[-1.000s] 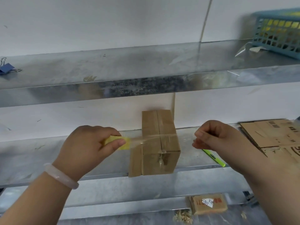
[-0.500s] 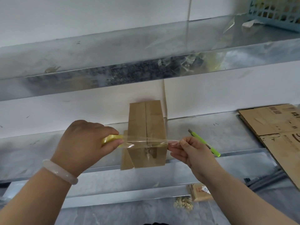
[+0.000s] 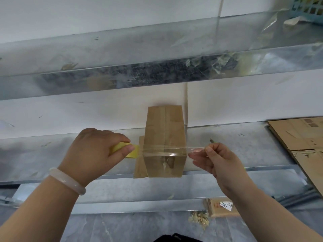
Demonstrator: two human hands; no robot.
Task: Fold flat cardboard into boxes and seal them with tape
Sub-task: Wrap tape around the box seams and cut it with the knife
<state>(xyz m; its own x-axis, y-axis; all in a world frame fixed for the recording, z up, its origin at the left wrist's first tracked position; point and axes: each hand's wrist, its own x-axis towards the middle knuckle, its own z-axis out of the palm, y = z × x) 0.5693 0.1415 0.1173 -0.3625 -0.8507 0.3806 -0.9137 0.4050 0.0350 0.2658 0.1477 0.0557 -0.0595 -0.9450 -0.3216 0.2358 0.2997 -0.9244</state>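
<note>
A folded brown cardboard box [image 3: 164, 130] stands on the metal shelf [image 3: 244, 151], its top seam running away from me and one side flap sticking out at its lower left. My left hand [image 3: 94, 152] grips a yellow tape roll [image 3: 130, 151] just left of the box. A strip of clear tape [image 3: 167, 150] stretches from the roll across the box's near top edge. My right hand [image 3: 215, 158] pinches the free tape end just right of the box.
Flat cardboard sheets [image 3: 300, 135] lie stacked on the shelf at the right. A green pen [image 3: 213, 141] pokes out behind my right hand. An upper metal shelf [image 3: 157, 55] overhangs, with a blue basket [image 3: 309, 7] at its far right. A small labelled box [image 3: 222, 207] lies below.
My right hand came in from the right, took the tape end and drew it out to the right across the box. The left hand kept the roll beside the box.
</note>
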